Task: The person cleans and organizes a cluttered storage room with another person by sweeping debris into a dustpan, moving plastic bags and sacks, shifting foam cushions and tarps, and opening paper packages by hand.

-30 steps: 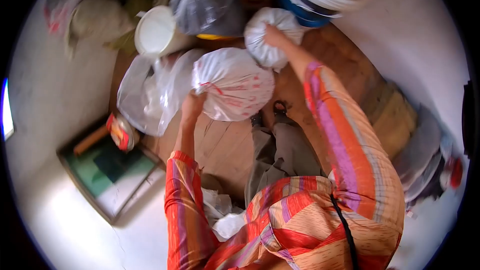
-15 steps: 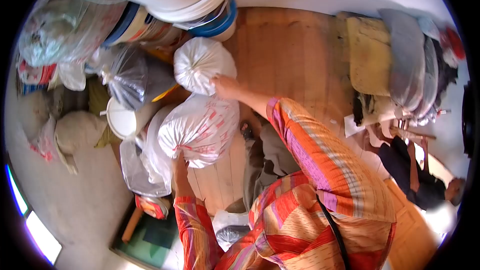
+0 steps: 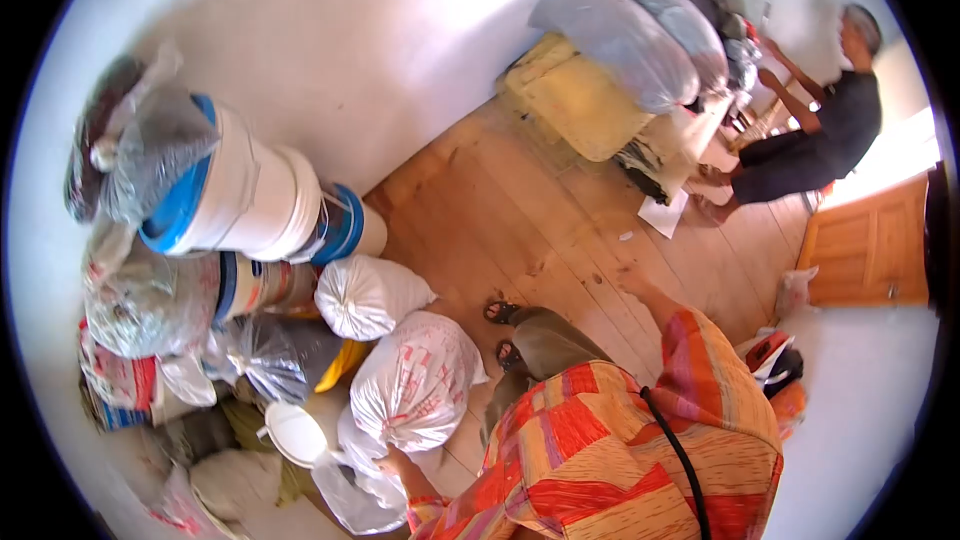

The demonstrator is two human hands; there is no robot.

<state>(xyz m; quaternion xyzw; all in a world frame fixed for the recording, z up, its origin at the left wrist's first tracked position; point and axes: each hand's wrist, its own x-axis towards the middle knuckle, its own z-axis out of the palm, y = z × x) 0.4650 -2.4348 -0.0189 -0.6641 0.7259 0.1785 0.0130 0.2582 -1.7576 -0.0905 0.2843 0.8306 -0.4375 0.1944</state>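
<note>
Near the left edge of the brown wooden floor (image 3: 470, 205), my left hand (image 3: 397, 462) pinches the bunched neck of the big, round white plastic bag with red print (image 3: 412, 380). It looks full. A smaller plain white bag (image 3: 366, 298) sits beside it. My right hand (image 3: 636, 283) is loose and empty.

A hand could pass over the floorboards (image 3: 480, 210) between the white sack (image 3: 365, 295) at centre left and the yellow padding (image 3: 580, 100) at upper centre. Stacked buckets (image 3: 250, 190) wall off the left side. Below the white sack, a larger printed sack (image 3: 415, 380) bars the lower left, with sandalled feet (image 3: 505, 330) near its right side. Grey bags (image 3: 610, 35) and a person (image 3: 815, 130) block the upper right.
</note>
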